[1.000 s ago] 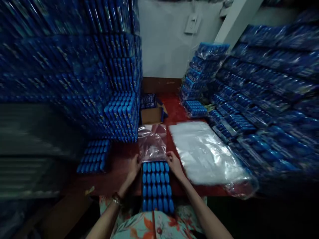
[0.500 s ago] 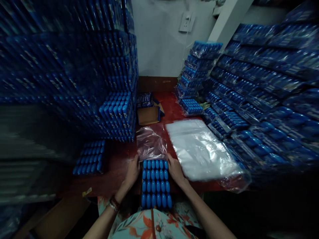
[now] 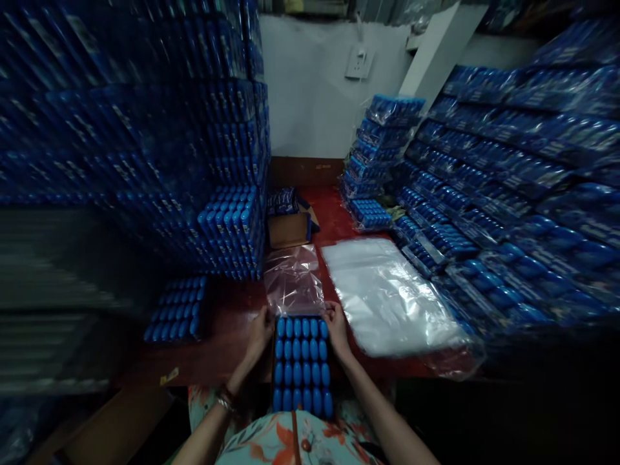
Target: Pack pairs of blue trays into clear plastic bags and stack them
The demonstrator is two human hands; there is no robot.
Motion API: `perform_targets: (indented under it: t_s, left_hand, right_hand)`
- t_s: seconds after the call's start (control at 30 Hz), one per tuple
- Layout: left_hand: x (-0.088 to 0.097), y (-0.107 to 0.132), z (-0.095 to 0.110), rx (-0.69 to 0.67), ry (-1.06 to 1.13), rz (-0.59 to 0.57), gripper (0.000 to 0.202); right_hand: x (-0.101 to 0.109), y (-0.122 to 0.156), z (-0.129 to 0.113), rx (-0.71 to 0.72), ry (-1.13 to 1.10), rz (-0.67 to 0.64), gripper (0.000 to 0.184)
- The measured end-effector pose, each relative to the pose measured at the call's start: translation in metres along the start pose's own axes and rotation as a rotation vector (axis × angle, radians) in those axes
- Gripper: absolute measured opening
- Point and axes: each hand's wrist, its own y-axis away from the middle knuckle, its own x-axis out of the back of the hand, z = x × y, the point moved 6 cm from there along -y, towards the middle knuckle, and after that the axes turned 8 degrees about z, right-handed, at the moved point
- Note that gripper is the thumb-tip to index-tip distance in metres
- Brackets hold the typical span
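A pack of blue oval-topped pieces in rows (image 3: pixel 301 368) lies in front of my body, its far end at the mouth of a clear plastic bag (image 3: pixel 293 281). The bag lies flat on the red table beyond it. My left hand (image 3: pixel 260 330) is at the bag's near left corner, fingers closed on its edge. On the opposite corner, my right hand (image 3: pixel 336 324) pinches the film between thumb and fingers. Both hands flank the pack's far end. What exactly the pieces are, I cannot make out.
A stack of flat clear bags (image 3: pixel 392 297) lies on the right. Tall stacks of blue packs (image 3: pixel 227 213) rise on the left, with a single pack (image 3: pixel 177 310) nearer me. Wrapped packs (image 3: pixel 371 161) fill the right side. An open cardboard box (image 3: pixel 289 230) sits behind.
The view has tilted up slightly. My hands stay at the bag's corners, with the right fingers now more visibly pinched on the film. The pack and bag have barely moved.
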Motion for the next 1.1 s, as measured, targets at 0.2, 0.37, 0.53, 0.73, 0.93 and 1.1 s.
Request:
perform_targets:
  t_s: [0.2, 0.37, 0.53, 0.73, 0.93, 1.1]
  left_hand:
    - [0.017, 0.005, 0.009, -0.039, -0.058, -0.164, 0.016]
    - [0.015, -0.004, 0.021, -0.038, 0.01, -0.251, 0.021]
    - [0.009, -0.014, 0.039, -0.081, 0.088, -0.205, 0.025]
    - [0.035, 0.017, 0.046, -0.237, -0.033, -0.155, 0.022]
    - [0.06, 0.051, 0.044, -0.419, -0.177, -0.105, 0.023]
    - [0.068, 0.058, 0.032, -0.349, -0.166, 0.048, 0.026]
  right_hand:
    - [0.019, 0.016, -0.011, 0.07, 0.237, -0.206, 0.025]
    - [0.029, 0.008, -0.033, 0.112, 0.3, -0.37, 0.028]
    - [0.001, -0.013, -0.042, -0.01, 0.166, -0.624, 0.025]
    - [0.023, 0.01, -0.083, 0.383, 0.281, -0.435, 0.016]
    - [0.04, 0.078, -0.093, 0.695, 0.377, -0.438, 0.027]
    - [0.037, 0.087, -0.093, 0.789, 0.43, -0.357, 0.031]
